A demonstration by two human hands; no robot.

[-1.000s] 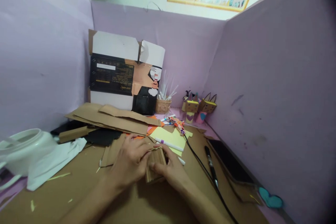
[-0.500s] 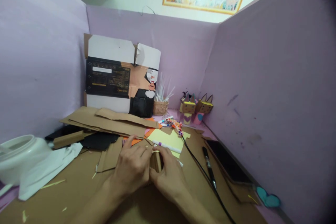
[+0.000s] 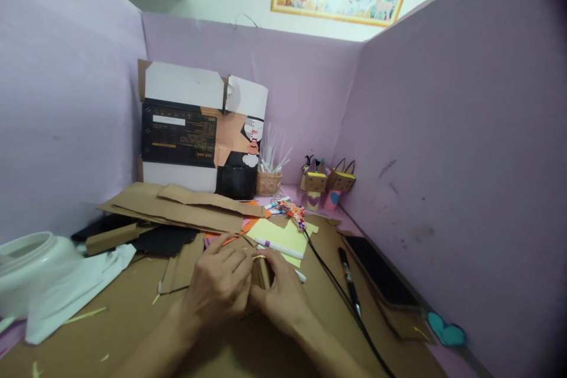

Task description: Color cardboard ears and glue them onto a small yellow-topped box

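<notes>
The folded cardboard piece (image 3: 262, 274) sits between a person's two hands, low and central over a brown cardboard base (image 3: 137, 301); whether it touches that base is hidden. The right hand (image 3: 283, 295) grasps it between thumb and bent fingers, while the left hand (image 3: 221, 280) grips the opposite side, fingertips mostly concealed. The two-sided hold appears meant to steady the piece and press its folds together.

Just beyond the knuckles, a white marker (image 3: 280, 248) with a purple band lies on pale yellow paper (image 3: 286, 233), seemingly within easy reach. Flat, creased cardboard sheets (image 3: 177, 212) are stacked to the left, near a smooth, rounded white pot (image 3: 33, 271) and a crumpled white sheet (image 3: 84, 292). To the right rest a slim black pen (image 3: 349, 277) and a teal heart cutout (image 3: 446, 329). Behind, a textured basket (image 3: 269, 183) holds thin white sticks upright, probably to keep them together, and boxy cardboard figures (image 3: 316, 182) stand with pointed ears.
</notes>
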